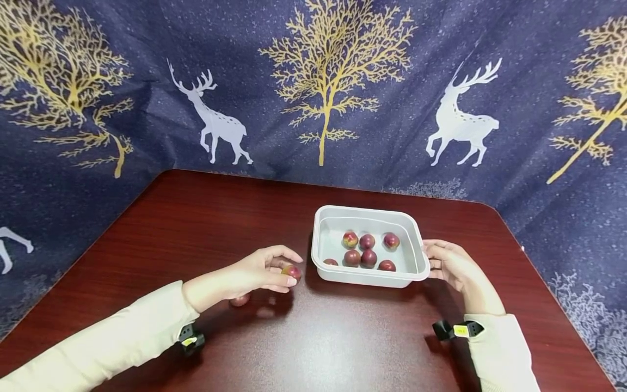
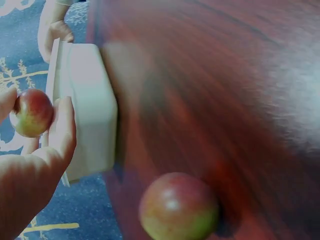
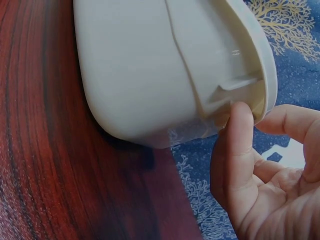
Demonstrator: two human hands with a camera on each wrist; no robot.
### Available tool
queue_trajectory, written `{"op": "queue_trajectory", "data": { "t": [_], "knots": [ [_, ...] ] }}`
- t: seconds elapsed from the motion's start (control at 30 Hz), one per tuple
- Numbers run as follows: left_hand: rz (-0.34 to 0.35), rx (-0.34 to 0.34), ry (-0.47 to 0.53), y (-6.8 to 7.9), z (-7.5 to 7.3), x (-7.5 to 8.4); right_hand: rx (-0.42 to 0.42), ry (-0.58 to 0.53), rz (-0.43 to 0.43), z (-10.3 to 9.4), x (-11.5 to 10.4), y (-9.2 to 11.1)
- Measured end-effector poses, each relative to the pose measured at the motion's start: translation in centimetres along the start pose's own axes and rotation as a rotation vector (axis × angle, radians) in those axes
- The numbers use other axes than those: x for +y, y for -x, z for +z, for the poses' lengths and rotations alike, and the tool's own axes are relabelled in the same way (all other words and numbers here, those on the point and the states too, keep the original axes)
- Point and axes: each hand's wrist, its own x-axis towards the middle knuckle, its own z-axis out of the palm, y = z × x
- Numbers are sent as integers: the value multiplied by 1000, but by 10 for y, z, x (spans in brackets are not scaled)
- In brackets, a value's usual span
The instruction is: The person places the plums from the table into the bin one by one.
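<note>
My left hand pinches a red and yellow plum between thumb and fingers, just left of a white plastic container. In the left wrist view, the same plum sits at the fingertips beside the container's wall. My right hand grips the container's right end by its rim; the right wrist view shows fingers under the lip. Several plums lie inside the container. Another plum rests on the table, partly hidden beneath my left wrist.
Container and loose plum stand on a dark red wooden table. Behind the table hangs a blue cloth with white deer and golden trees. Each wrist wears a black camera band.
</note>
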Motion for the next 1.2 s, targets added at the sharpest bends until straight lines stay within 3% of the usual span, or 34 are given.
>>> {"op": "queue_trajectory", "data": {
  "t": [0.53, 0.8, 1.2],
  "knots": [
    [50, -32, 122, -26, 5, 31, -7, 7, 0, -4, 4, -3],
    [52, 31, 106, -53, 6, 43, -7, 4, -4, -10, 4, -9],
    [25, 105, 63, -69, 11, 59, -16, 19, 3, -7, -3, -10]
  ]
}}
